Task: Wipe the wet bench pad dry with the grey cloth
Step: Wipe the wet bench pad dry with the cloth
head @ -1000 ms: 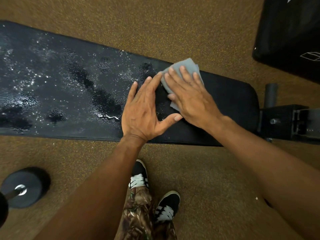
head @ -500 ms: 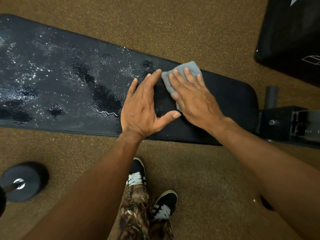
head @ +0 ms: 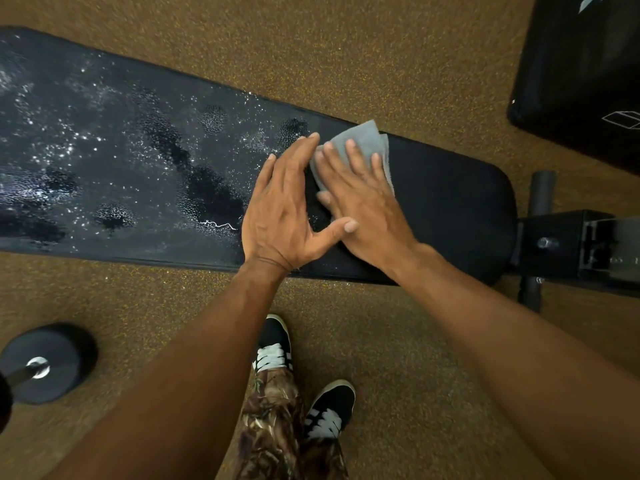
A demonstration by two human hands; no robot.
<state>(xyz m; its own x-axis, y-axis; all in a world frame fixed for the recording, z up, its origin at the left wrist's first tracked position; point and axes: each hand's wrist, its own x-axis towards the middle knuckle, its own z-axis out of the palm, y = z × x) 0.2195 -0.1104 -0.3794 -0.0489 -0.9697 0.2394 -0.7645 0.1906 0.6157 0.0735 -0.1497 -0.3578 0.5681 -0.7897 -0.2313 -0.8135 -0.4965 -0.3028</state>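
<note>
Partly hidden, the grey cloth (head: 364, 133) lies under the flat right hand (head: 363, 209).

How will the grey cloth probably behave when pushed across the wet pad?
The folded grey cloth looks soft and floppy, so it may bunch unless the flat right hand presses it. On the wet black bench pad it probably slides easily.

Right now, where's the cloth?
The grey cloth lies right of centre in the head view, on the bench pad under the right hand, left hand alongside.
</note>
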